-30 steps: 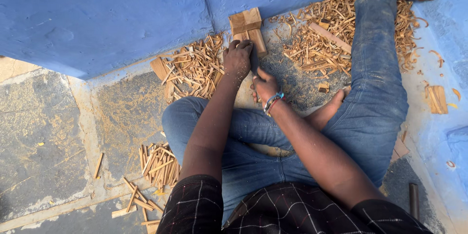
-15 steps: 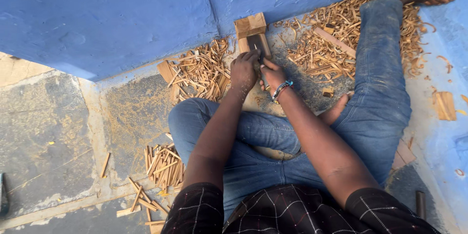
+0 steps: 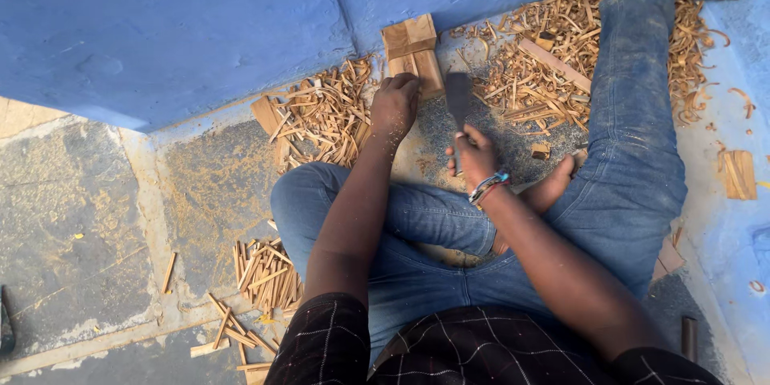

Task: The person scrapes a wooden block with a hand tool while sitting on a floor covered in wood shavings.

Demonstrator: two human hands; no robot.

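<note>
Your left hand (image 3: 395, 103) grips the wood block (image 3: 413, 50), your right hand (image 3: 473, 152) grips the raised blade (image 3: 459, 95); split sticks (image 3: 321, 116) lie beside, block unsplit.

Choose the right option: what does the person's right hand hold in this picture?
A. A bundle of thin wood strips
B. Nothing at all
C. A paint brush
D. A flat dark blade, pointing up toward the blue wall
D. The right hand grips a flat dark blade that points toward the blue wall, while the left hand rests on the wooden block beside it.
</note>
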